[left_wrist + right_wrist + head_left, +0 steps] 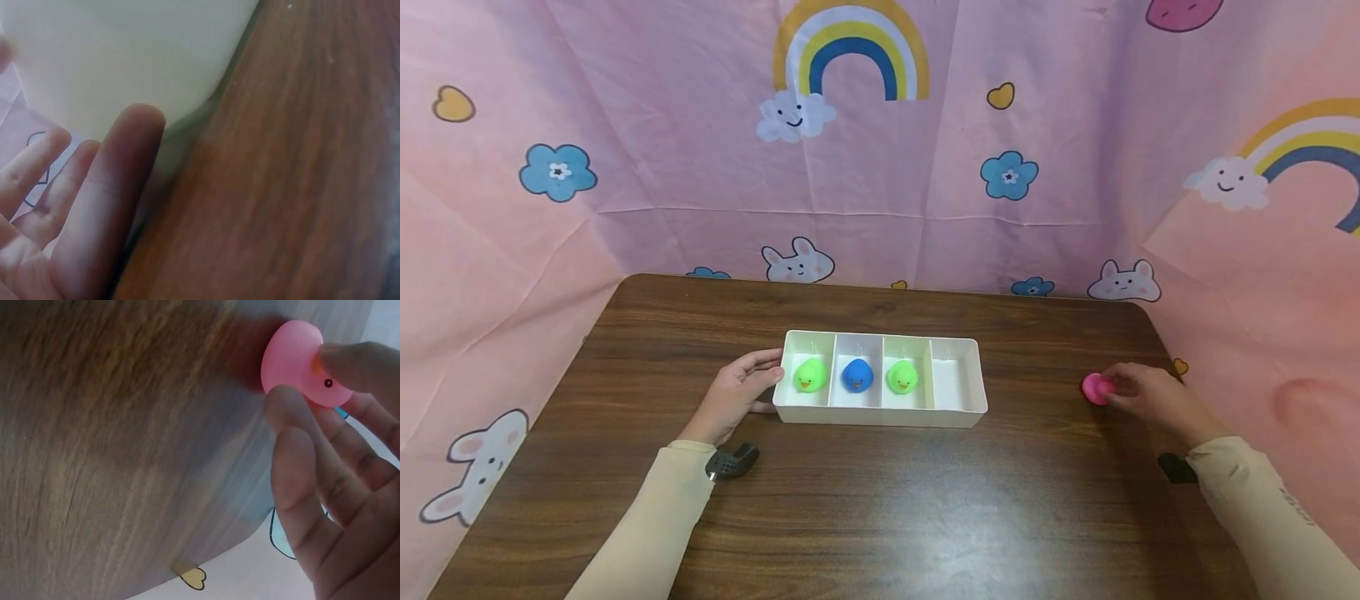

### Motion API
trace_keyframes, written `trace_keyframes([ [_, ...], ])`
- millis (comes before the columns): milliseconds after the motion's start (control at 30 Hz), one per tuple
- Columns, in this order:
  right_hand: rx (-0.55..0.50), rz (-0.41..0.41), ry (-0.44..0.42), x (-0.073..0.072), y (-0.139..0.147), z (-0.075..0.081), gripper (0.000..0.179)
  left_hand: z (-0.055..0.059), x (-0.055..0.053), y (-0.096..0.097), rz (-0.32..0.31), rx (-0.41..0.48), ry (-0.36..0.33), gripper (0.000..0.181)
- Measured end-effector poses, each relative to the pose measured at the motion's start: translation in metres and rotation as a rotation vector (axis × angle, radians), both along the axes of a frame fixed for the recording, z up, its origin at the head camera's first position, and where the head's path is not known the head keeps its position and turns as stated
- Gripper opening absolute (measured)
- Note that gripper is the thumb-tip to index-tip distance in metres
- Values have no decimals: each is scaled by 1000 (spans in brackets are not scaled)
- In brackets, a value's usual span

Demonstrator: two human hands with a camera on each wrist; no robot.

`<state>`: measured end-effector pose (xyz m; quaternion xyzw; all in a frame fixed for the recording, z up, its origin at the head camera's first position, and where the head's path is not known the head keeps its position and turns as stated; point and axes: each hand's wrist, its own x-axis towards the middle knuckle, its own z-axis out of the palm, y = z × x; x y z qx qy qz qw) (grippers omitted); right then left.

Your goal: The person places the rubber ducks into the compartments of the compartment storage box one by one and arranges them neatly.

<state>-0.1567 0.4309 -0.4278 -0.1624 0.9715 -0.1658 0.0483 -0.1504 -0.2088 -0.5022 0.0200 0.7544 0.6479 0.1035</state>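
Note:
A white four-section tray (880, 415) stands on the table. My left hand (737, 392) is at its left end, thumb tip at the rim and the other fingers spread along the outside; the left wrist view shows straight fingers (134, 144) against the pale end wall. In the tray sit a green duck toy (809, 376), a blue one (857, 377) and another green duck toy (902, 377), one per section; the rightmost section is empty. To the right, my right hand (1146, 398) pinches a pink duck toy (294, 359) between thumb and fingertips, close over the table.
The brown wooden table (865, 508) has rounded far corners. A pink patterned cloth (700, 150) hangs behind it and along both sides, near my right forearm. Black bands (730, 461) sit at both wrists.

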Motion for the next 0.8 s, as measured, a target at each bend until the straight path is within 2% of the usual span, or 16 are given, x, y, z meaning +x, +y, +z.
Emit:
trace_keyframes([
  [133,0,-2,5,0,0,0,22,-1,-1,0,1,1,0,59],
  [400,11,-85,-110,0,-1,0,29,-2,0,0,6,7,4,58],
  [800,-12,-131,-184,2,-4,4,33,-3,-2,0,10,3,-7,58],
])
